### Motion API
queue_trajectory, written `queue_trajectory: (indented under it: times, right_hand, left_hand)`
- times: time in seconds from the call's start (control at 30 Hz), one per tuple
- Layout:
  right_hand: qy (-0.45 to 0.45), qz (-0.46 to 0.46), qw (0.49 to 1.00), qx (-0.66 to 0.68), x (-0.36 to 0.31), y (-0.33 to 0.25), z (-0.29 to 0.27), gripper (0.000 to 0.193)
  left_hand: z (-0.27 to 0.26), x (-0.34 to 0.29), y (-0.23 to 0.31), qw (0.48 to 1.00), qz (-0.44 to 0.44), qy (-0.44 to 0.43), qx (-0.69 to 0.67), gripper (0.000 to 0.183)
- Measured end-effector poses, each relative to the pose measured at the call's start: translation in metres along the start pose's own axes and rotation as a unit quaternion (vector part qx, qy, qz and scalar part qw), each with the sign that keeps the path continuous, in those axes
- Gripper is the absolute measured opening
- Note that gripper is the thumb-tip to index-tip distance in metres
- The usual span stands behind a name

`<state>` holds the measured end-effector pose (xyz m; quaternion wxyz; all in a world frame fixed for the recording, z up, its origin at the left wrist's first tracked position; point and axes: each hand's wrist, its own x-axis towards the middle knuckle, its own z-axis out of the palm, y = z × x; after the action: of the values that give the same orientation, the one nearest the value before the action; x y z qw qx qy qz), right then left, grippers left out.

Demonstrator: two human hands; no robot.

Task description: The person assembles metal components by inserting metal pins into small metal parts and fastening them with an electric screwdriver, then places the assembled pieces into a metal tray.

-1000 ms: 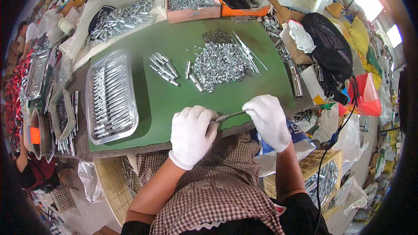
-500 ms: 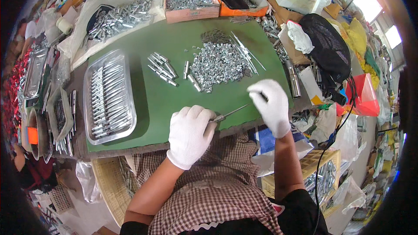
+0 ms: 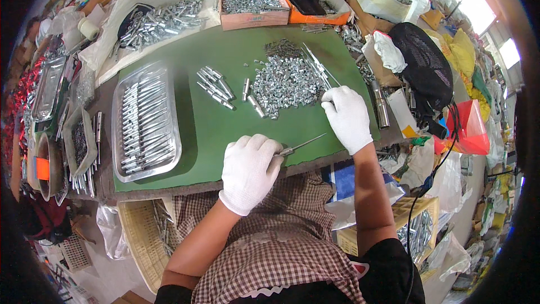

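Observation:
Near the table's front edge, my white-gloved left hand (image 3: 251, 173) is closed round the thick end of a thin metal rod (image 3: 306, 143); its bare tip points right. My right hand (image 3: 347, 119), also gloved, is at the right edge of a pile of small silvery metal sleeves (image 3: 286, 83). Its thumb and fingers are drawn together by the lower ends of several long thin rods (image 3: 318, 65); what they pinch, if anything, is hidden. Left of the pile lie a few thicker metal tubes (image 3: 216, 86). Small dark pieces (image 3: 283, 48) are heaped behind it.
A clear plastic tray (image 3: 176, 135) of rod-like metal parts stands at the left of the green table mat (image 3: 225, 56). Along the back are a pink box (image 3: 253, 20) of small parts and an orange box (image 3: 332, 18). A black mesh bag (image 3: 422, 62) lies at the right.
My right hand has moved forward, from above the bare mat near the rod's tip to the pile's right edge. The left hand keeps its hold on the rod, nearly still.

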<state>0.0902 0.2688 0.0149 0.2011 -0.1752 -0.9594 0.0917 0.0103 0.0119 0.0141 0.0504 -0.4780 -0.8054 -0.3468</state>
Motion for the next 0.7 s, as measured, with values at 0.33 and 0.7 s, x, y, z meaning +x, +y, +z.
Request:
queue_trajectory:
  times: [0.33,0.7]
  right_hand:
    - [-0.031,0.019,0.999,0.028,0.002,0.001,-0.002,0.009]
    - [0.01,-0.077,0.996,-0.045,0.001,-0.01,-0.006,0.007]
  left_hand:
    - [0.002,0.0,-0.002,1.0,0.003,0.009,-0.005,0.013]
    - [0.001,-0.001,-0.002,1.0,-0.001,0.007,0.0,0.013]
